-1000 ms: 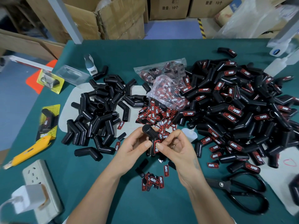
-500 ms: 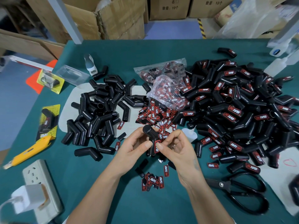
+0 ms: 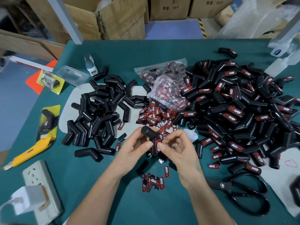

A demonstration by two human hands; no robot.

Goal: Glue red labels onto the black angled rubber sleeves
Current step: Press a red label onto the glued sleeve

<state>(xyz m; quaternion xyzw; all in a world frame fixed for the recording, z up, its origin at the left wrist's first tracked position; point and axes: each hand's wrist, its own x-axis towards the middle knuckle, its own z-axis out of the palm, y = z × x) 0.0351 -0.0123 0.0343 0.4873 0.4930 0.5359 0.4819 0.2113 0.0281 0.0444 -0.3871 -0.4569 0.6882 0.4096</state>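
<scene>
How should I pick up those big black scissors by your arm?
Take the scissors by the two loop handles, coming in from the near right edge of the table. The loops lie flat and open on that side, while the blades point left toward the right hand, so fingers stay off the sharp end.

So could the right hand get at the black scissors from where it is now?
Probably yes, once freed. The scissors lie flat on the table just right of the right forearm, nothing on top. But the right hand is pinching a red label on the sleeve gripped by the left hand.
</scene>
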